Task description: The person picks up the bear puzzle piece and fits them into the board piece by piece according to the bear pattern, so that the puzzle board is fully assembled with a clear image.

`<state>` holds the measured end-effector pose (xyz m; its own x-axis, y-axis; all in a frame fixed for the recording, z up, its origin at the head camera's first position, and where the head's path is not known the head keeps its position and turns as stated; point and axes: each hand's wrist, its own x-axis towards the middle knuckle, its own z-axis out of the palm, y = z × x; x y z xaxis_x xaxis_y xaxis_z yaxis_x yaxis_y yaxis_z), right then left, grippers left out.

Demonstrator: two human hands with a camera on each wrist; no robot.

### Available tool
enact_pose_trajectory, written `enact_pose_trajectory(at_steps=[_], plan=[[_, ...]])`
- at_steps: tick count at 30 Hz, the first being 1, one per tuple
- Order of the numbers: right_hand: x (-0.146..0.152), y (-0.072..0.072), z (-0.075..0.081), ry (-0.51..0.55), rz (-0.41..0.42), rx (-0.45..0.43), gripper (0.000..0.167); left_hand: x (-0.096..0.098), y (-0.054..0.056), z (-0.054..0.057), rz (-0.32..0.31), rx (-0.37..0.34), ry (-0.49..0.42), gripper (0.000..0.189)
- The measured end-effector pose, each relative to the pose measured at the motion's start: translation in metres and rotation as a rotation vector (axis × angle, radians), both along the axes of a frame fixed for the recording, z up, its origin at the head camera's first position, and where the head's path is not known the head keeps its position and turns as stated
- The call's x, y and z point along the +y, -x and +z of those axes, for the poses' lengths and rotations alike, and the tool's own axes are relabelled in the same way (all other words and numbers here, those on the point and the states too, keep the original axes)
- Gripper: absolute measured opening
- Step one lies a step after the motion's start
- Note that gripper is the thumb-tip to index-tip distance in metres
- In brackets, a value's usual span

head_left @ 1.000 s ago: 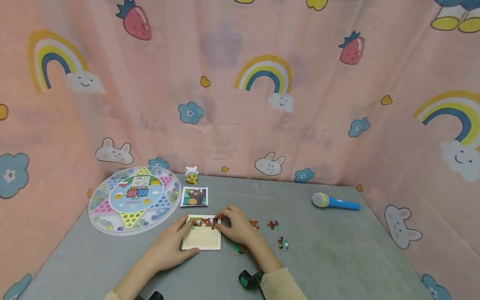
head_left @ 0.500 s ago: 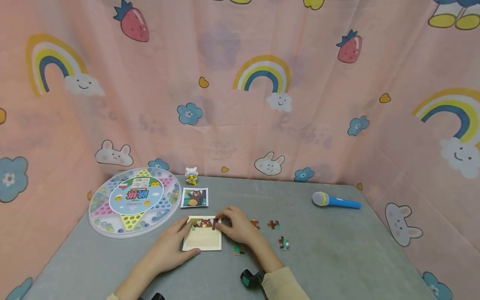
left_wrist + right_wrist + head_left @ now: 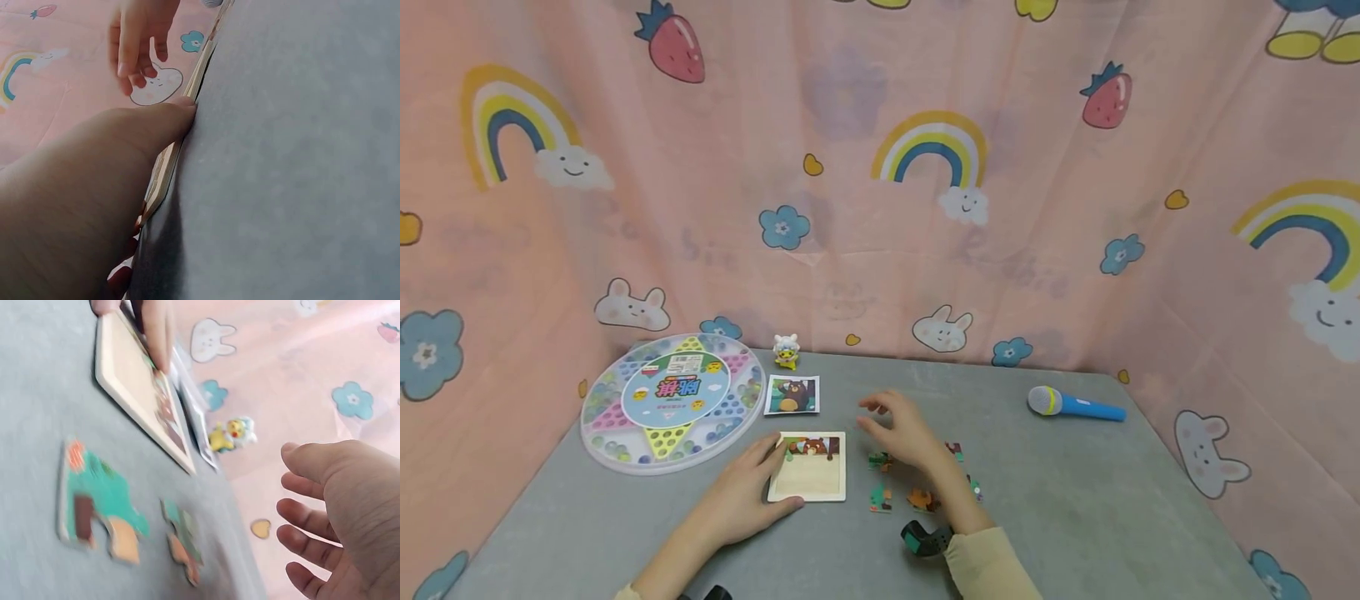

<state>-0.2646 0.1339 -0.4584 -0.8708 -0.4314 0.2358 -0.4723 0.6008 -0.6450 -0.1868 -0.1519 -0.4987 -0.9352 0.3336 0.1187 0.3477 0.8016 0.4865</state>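
My left hand (image 3: 741, 492) holds a shallow wooden puzzle tray (image 3: 808, 483) by its left side, thumb at the near corner and fingers along the upper left. In the left wrist view the thumb presses on the tray's edge (image 3: 164, 178). A row of puzzle pieces showing a bear's head (image 3: 811, 447) lies along the tray's far side. To the right of the tray, my right hand (image 3: 906, 429) is raised over the table with relaxed, spread fingers and nothing in them. Several loose puzzle pieces (image 3: 881, 499) lie beneath and around it, including a green one (image 3: 103, 494).
A bear picture card (image 3: 792, 395) lies behind the tray, with a small yellow-and-white figurine (image 3: 786, 352) further back. A round marble board game (image 3: 673, 404) stands at the left. At the right lies a blue toy microphone (image 3: 1078, 405). A printed curtain (image 3: 850, 275) hangs behind the table.
My right hand has left the tray's upper right corner and moved right and up, uncovering the top row and several loose pieces. My left hand stays on the tray.
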Motion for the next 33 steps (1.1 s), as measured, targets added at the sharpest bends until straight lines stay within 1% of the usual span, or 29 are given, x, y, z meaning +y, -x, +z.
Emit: enact_pose_trajectory(at_steps=[4, 6, 13, 19, 22, 27, 33], plan=[[0.012, -0.001, 0.003, -0.026, -0.037, 0.033, 0.030, 0.000, 0.000, 0.000, -0.003, -0.001, -0.005, 0.094], [0.016, -0.002, 0.003, -0.038, -0.043, 0.049, 0.028, 0.000, -0.001, -0.001, -0.002, 0.003, -0.006, 0.093], [0.029, -0.016, -0.004, -0.069, -0.016, 0.055, 0.026, 0.000, -0.001, -0.001, -0.002, 0.004, -0.010, 0.094], [0.036, -0.029, -0.010, -0.032, -0.021, 0.009, 0.026, 0.000, -0.001, 0.000, -0.006, 0.009, -0.012, 0.094], [0.039, -0.033, -0.013, -0.007, -0.021, 0.019, 0.026, 0.000, -0.001, -0.001, -0.009, 0.019, -0.009, 0.093], [0.043, -0.035, -0.024, 0.000, -0.008, 0.060, 0.025, 0.000, -0.001, -0.002, -0.010, 0.026, -0.001, 0.093], [0.045, -0.033, -0.035, -0.009, 0.007, 0.123, 0.026, 0.000, 0.000, -0.003, -0.003, 0.027, 0.010, 0.094]])
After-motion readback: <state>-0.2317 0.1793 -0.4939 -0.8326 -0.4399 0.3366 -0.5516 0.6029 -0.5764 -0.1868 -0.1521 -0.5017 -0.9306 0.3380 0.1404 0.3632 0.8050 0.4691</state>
